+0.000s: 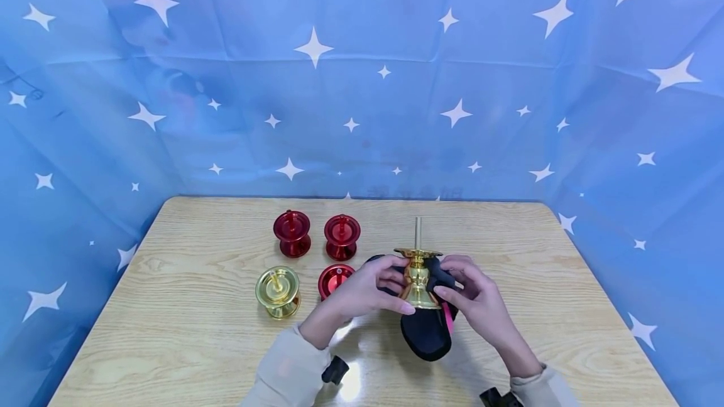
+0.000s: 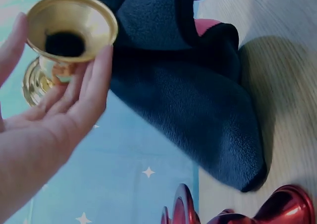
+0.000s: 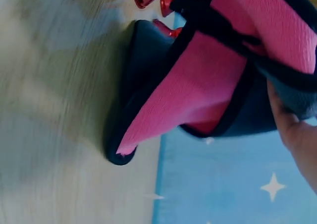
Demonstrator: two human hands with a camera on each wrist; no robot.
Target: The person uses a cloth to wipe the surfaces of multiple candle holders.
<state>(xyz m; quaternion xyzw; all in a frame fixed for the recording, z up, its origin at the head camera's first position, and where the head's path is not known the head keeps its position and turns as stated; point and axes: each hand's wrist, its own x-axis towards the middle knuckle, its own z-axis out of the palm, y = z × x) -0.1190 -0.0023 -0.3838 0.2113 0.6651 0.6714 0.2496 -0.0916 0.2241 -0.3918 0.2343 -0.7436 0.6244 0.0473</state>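
Note:
A gold candlestick (image 1: pixel 418 278) with a tall pin on top is held upright above the table by my left hand (image 1: pixel 362 291). Fingers and thumb wrap the sides of its flared base, and the left wrist view shows the hollow underside (image 2: pixel 74 18). My right hand (image 1: pixel 481 303) pinches a thick cloth (image 1: pixel 427 335), black on one face and pink on the other, against the candlestick's right side. The cloth's pink face (image 3: pixel 193 85) shows in the right wrist view. Part of the cloth hangs below the candlestick, and some of it is hidden behind.
Left of the hands stand two red candle holders (image 1: pixel 291 234) (image 1: pixel 342 237) at the back. Nearer are a gold one (image 1: pixel 277 291) and a third red one (image 1: pixel 332 278), partly covered by my left hand. The wooden table (image 1: pixel 170 331) meets a blue star-patterned curtain (image 1: pixel 362 112).

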